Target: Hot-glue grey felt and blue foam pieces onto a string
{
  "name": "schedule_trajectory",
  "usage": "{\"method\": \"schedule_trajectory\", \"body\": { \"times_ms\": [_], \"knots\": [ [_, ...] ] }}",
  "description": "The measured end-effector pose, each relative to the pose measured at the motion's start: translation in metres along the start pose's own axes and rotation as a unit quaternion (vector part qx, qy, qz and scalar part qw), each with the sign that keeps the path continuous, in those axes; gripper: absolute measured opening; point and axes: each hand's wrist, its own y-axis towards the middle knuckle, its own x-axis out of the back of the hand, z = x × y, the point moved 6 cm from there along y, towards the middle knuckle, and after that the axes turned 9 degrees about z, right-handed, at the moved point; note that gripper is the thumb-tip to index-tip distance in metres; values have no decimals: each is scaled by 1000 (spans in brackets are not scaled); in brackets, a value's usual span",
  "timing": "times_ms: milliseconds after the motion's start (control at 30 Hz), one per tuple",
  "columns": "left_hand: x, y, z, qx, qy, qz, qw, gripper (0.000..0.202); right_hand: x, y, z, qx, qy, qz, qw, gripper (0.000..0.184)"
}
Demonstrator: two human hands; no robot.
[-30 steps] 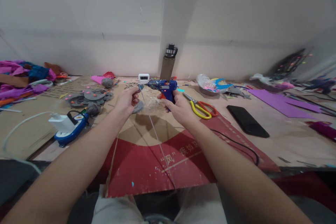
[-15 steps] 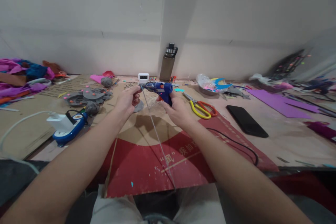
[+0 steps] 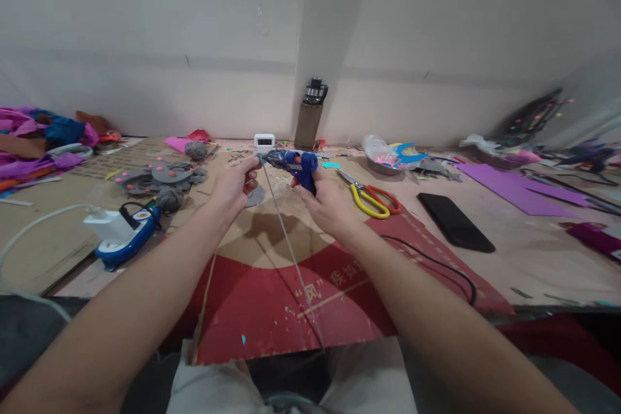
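My right hand (image 3: 332, 206) is wrapped round the handle of a blue glue gun (image 3: 305, 171), whose nozzle points left. At that nozzle, the fingers of my left hand (image 3: 234, 185) pinch a grey strand of yarn (image 3: 286, 237). From there the strand runs down over the cardboard to its near edge by my lap. What else the left fingertips may hold is too small to make out. A flat grey round piece (image 3: 255, 196) lies just below the left fingers. Under both hands is a sheet of red and brown cardboard (image 3: 257, 310).
Scissors (image 3: 371, 199) and a black phone (image 3: 455, 222) lie to the right, near a black cord (image 3: 436, 262). A bottle (image 3: 309, 118) and small white clock (image 3: 264, 141) stand at the back. Leftward are a blue power strip (image 3: 127, 247), grey felt pieces (image 3: 167, 174) and coloured fabric (image 3: 43, 136).
Hardly anything differs: both hands keep the glue gun and yarn at almost the same place. The whole view has shifted very slightly.
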Motion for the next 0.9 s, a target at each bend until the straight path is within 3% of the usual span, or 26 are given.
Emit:
{"method": "schedule_trajectory", "body": {
  "times_ms": [667, 900],
  "knots": [
    [0, 1, 2, 9, 14, 6, 1000, 16, 0, 0, 2, 6, -14, 1, 1000, 26],
    [3, 3, -5, -16, 4, -4, 1000, 15, 0, 0, -4, -37, 47, -7, 998, 21]
  ]
}}
